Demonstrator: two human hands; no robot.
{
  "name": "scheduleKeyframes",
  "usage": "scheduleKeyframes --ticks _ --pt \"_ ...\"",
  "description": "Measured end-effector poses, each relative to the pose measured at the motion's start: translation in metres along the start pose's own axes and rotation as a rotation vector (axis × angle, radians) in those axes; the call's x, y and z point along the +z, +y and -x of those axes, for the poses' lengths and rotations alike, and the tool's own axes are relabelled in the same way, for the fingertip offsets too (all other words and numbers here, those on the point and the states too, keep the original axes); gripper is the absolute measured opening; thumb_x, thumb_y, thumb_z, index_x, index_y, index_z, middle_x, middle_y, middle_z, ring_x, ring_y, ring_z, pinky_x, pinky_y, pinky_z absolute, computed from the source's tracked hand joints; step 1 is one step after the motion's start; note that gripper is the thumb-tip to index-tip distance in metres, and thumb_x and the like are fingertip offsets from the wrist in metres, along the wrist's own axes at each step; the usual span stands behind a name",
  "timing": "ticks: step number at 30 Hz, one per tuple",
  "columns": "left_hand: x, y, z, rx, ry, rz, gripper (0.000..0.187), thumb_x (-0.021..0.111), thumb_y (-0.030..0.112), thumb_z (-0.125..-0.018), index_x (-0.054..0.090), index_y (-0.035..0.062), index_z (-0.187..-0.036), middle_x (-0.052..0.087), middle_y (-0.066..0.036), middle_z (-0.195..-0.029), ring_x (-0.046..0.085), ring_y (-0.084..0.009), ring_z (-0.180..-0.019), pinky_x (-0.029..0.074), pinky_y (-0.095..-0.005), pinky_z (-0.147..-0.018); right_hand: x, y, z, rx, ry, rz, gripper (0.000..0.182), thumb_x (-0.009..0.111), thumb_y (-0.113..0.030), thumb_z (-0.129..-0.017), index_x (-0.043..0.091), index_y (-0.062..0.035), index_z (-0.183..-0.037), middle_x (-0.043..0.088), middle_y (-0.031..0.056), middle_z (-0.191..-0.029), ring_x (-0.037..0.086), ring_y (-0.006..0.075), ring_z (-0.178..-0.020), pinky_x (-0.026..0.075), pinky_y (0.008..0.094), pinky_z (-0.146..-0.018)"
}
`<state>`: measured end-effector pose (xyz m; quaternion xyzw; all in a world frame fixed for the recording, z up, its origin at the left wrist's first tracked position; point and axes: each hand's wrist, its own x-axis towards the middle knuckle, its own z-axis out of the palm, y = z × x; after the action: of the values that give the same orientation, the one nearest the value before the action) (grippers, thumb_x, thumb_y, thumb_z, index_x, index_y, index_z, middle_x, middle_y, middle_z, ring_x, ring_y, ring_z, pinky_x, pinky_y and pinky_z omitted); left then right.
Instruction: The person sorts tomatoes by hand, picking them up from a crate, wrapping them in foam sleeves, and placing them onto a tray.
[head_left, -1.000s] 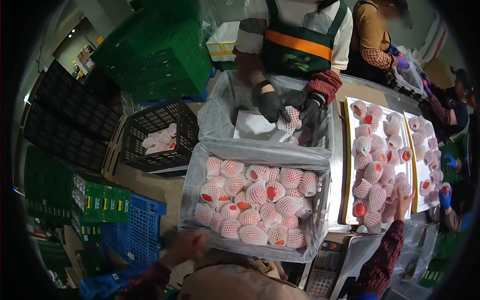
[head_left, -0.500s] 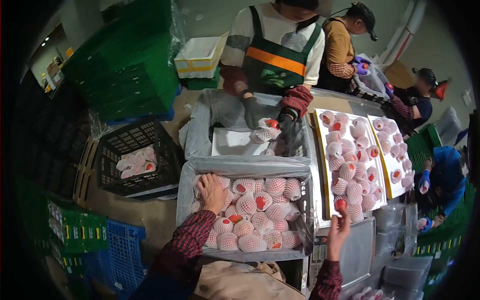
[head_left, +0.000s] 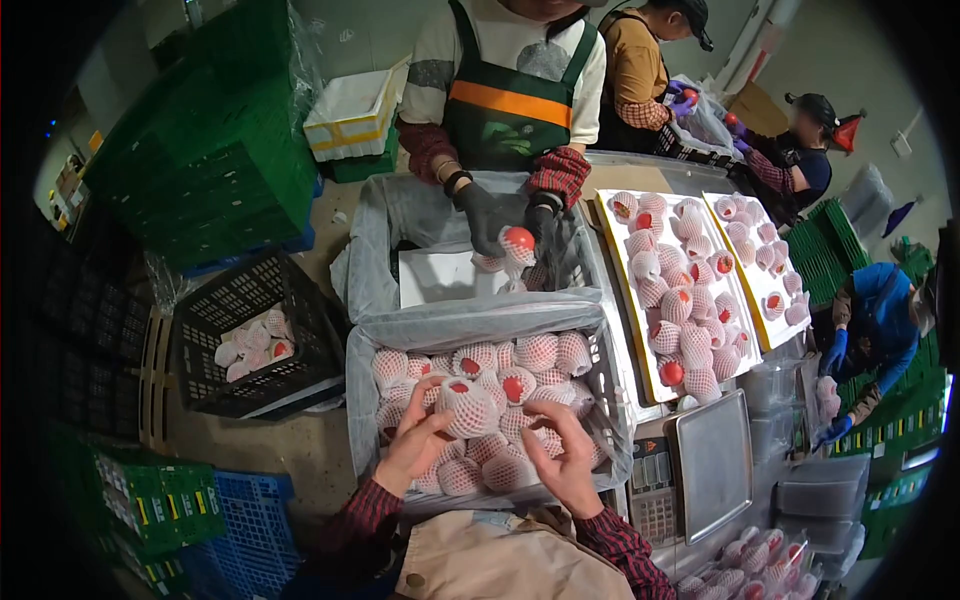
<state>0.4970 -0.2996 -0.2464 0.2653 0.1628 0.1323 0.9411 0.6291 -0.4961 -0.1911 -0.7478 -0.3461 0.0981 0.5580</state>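
Observation:
My left hand (head_left: 418,440) is closed around a foam-netted red fruit (head_left: 468,408), held above the lined crate (head_left: 357,400) in front of me. Red skin shows through the mouth of its white net. To its right, my right hand (head_left: 566,462) hovers over the same crate, thumb and fingers apart in a curve, with nothing visible between them. Beneath both hands lie many more netted fruits (head_left: 508,470). On the nearer white tray (head_left: 607,225) sits a red fruit (head_left: 671,373) with much of its skin exposed, among other netted ones.
Across from me, a co-worker's gloved hands (head_left: 490,222) hold a netted fruit over a second lined crate (head_left: 362,230). A black crate (head_left: 215,385) with netted fruits stands left. A metal plate (head_left: 714,465) lies at right, near bagged fruits (head_left: 745,565). More people work beyond the trays.
My right hand has come back from the tray to above the crate, leaving the red fruit on the tray. My left hand has lifted a netted fruit nearer to me. The view has shifted.

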Motion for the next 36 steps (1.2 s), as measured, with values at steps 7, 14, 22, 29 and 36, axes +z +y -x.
scheduleKeyframes --ticks 7,14,22,29,36 --pt "0.040 -0.010 0.011 -0.136 0.067 -0.068 0.046 0.051 0.016 -0.109 0.036 0.0137 -0.152 0.050 -0.007 -0.145 0.053 -0.0197 -0.131 0.047 -0.0424 -0.109 0.012 -0.026 -0.010 -0.233 -0.227 0.179 0.054 0.083 -0.009 -0.078 0.067 -0.0086 -0.129 0.051 0.0173 -0.143 0.054 0.0350 -0.124 0.049 0.0430 -0.098" --pt "0.071 0.007 0.020 -0.061 -0.149 -0.520 0.075 0.071 0.019 -0.098 0.030 0.0046 -0.158 0.047 -0.006 -0.142 0.057 -0.0164 -0.122 0.049 -0.0305 -0.101 0.006 -0.016 0.003 -0.163 0.133 0.261 0.044 0.079 -0.005 -0.081 0.069 -0.0048 -0.125 0.059 0.0148 -0.122 0.059 0.0317 -0.107 0.050 0.0407 -0.090" --pt "0.067 -0.010 -0.002 0.157 -0.125 -0.837 0.066 0.074 0.018 -0.096 0.043 0.0006 -0.152 0.048 -0.005 -0.120 0.058 -0.0158 -0.118 0.052 -0.0272 -0.096 0.004 -0.007 0.007 0.252 0.299 -0.444 0.011 0.058 -0.011 -0.106 0.059 -0.0009 -0.104 0.060 -0.0004 -0.095 0.055 0.0072 -0.082 0.045 0.0229 -0.074" --pt "0.055 -0.009 -0.001 -0.242 -0.149 -0.088 0.063 0.077 0.017 -0.091 0.049 -0.0004 -0.145 0.060 -0.011 -0.134 0.058 -0.0208 -0.125 0.047 -0.0342 -0.107 -0.011 -0.015 -0.003 0.611 0.244 -1.129 0.017 0.056 -0.019 -0.107 0.062 -0.0038 -0.111 0.066 0.0029 -0.102 0.063 0.0119 -0.091 0.051 0.0292 -0.080" --pt "0.066 -0.003 0.010 -0.165 -0.243 0.018 0.071 0.084 0.016 -0.082 0.046 -0.0058 -0.138 0.062 -0.013 -0.130 0.058 -0.0246 -0.126 0.045 -0.0415 -0.111 -0.002 0.030 0.014 0.684 0.096 -0.691 0.025 0.051 -0.015 -0.107 0.056 -0.0038 -0.129 0.066 0.0109 -0.118 0.066 0.0187 -0.106 0.055 0.0349 -0.091"
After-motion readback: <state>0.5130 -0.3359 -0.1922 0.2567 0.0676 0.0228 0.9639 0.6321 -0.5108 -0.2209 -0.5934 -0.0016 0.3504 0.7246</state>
